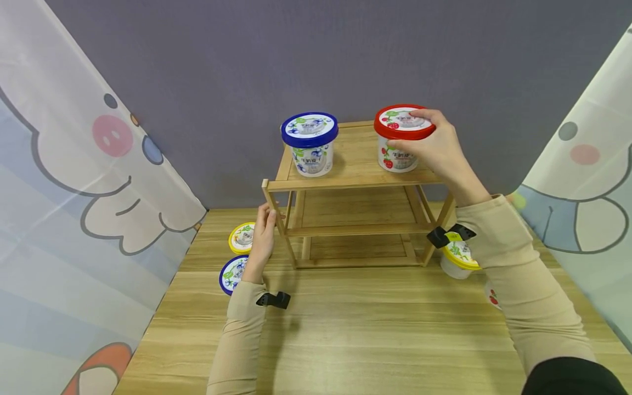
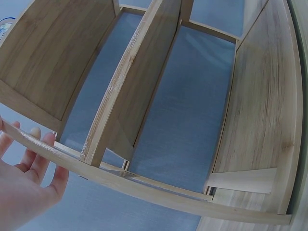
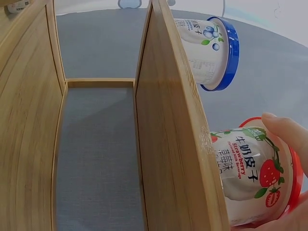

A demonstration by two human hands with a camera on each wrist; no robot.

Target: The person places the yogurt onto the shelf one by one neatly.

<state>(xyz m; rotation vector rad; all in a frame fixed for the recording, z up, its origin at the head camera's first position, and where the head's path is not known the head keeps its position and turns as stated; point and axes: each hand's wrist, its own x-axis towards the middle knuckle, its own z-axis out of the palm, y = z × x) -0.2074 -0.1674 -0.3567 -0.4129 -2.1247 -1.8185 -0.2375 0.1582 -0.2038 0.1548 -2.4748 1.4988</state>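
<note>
A white tub with a red lid and strawberry print [image 1: 398, 156] sits at the right of the top board of a three-tier wooden rack [image 1: 356, 224]. My right hand [image 1: 439, 145] grips this tub by its lid, thumb on the near side and fingers over the top. The tub stands close to the board's front edge in the right wrist view [image 3: 252, 175]. Down at the rack's left side, my left hand [image 1: 264, 238] holds the slanted leg [image 2: 120, 180], its fingers bent behind it and thumb in front.
A blue-lidded blueberry tub [image 1: 311, 153] stands at the top board's left. On the table [image 1: 345, 329], a yellow-lidded tub [image 1: 241, 237] and a blue-lidded tub [image 1: 232, 273] lie left of the rack. Another yellow-lidded tub [image 1: 456, 263] and a strawberry-print tub [image 1: 491, 295] are partly hidden by my right arm.
</note>
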